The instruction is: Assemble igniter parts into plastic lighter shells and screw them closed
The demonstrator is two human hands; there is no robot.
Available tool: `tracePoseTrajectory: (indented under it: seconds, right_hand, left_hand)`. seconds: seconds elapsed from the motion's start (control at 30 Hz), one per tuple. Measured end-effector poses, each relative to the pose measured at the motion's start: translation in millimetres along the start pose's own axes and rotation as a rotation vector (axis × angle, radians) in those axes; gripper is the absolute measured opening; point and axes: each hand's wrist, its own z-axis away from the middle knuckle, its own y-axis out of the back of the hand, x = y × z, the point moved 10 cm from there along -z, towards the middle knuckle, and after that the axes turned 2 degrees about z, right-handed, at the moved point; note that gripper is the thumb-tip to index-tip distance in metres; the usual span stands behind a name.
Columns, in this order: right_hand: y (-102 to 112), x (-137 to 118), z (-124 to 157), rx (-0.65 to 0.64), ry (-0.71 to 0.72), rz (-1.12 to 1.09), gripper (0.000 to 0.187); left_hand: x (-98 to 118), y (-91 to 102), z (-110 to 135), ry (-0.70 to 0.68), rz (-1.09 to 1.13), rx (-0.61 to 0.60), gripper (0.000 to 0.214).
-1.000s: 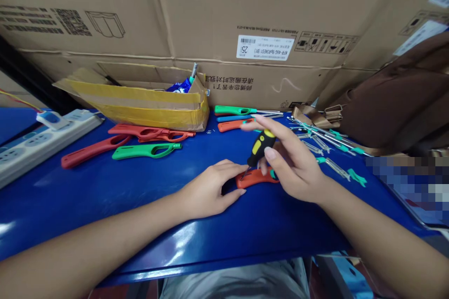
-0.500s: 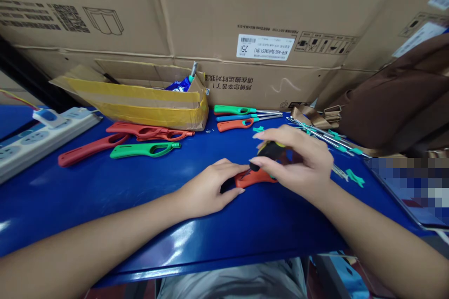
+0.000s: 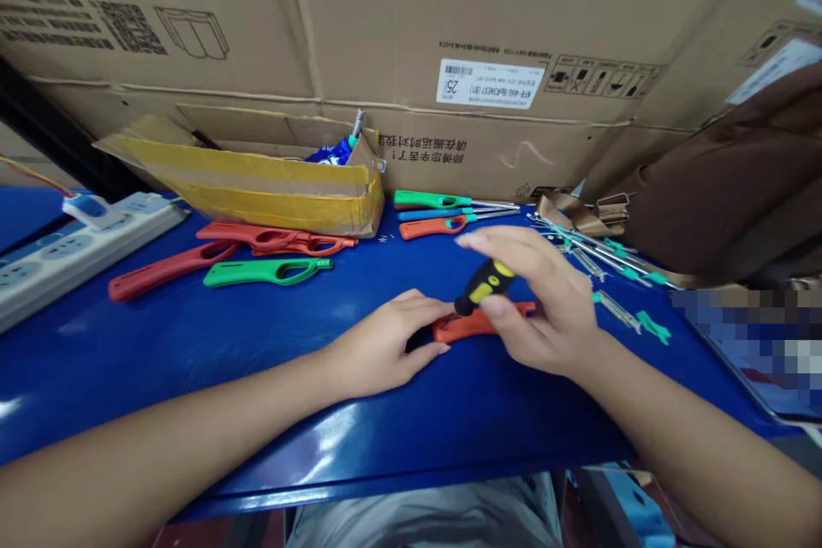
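My left hand [image 3: 386, 348] pinches the left end of an orange lighter casing [image 3: 466, 325] between thumb and fingers, against the blue tabletop. In my right hand [image 3: 545, 304] is a short black-and-yellow screwdriver [image 3: 486, 283], tilted over the casing with its black end down near the left fingertips. Its tip is too small to make out clearly. Part of the casing's right side is hidden behind the right hand. Beyond the hands lie a second orange lighter [image 3: 430, 227] and a green lighter [image 3: 427, 199], both with metal rods.
A green casing [image 3: 266, 273] and red casings [image 3: 173, 271] lie at left, before a yellow-taped carton [image 3: 257, 186]. A power strip [image 3: 83, 244] is at far left. Metal rods [image 3: 604, 250] and small teal parts [image 3: 653, 327] are at right, near a brown bag [image 3: 712, 180].
My right fingers have shifted around the screwdriver, and more of its yellow-and-black handle shows. The view has moved slightly. My left hand stays on the orange casing.
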Motion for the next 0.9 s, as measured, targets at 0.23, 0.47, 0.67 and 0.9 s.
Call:
tracePoseTrajectory:
  seconds: [0.23,0.47,0.67,0.9]
  right_hand:
    - [6.6,8.8,-2.0,0.071,-0.052,-0.092,0.029]
    - [-8.8,7.4,-5.9,-0.221,-0.108,-0.208,0.036]
    - [12.1,-1.4,-3.1,0.061,0.009,0.122,0.03]
    - [-1.2,2.3,-4.2,-0.095,-0.087,-0.122,0.03]
  left_hand:
    - [-1.9,-1.3,0.1,0.0,0.002,-0.003,0.029]
    - [-2.2,-2.6,0.7,-0.001,0.015,-0.014,0.034]
    - [-1.4,-2.5,0.6,-0.017,0.015,-0.004,0.033]
    - [-1.0,-3.5,0.2,-0.014,0.0,-0.013,0.028]
